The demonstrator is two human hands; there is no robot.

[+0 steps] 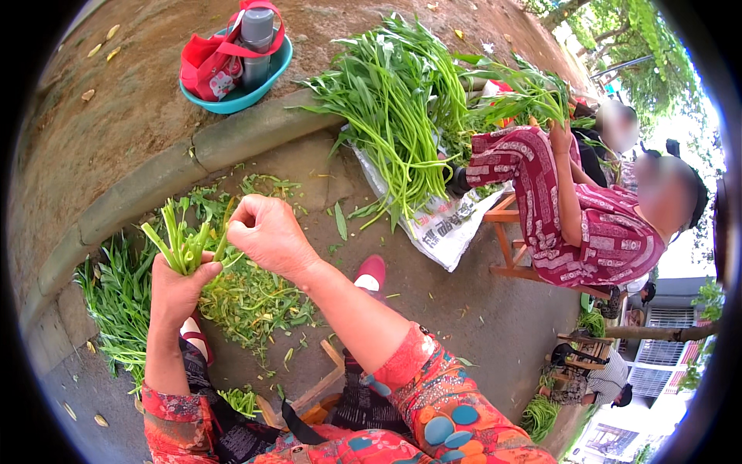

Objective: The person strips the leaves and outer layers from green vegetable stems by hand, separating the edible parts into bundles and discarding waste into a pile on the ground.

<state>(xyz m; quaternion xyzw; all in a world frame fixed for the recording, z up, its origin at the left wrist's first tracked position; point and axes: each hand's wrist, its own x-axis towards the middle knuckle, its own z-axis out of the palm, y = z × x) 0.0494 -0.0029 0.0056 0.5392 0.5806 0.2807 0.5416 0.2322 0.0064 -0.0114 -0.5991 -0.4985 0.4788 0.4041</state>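
My left hand (176,288) grips a small bundle of green vegetable stems (179,241), cut ends pointing up. My right hand (267,233) is closed just right of the bundle's top, its fingers pinching at a stem or leaf. Below both hands lies a heap of torn green and yellow leaf trimmings (251,298) on the pavement. My sleeves are orange-red and patterned.
Leafy stems (116,305) lie along a stone curb (147,185) at left. A large pile of long greens (394,100) rests on a white sack (437,224). A seated person (587,224) in a maroon print handles greens. A teal basin (239,97) holds a red bag and a flask.
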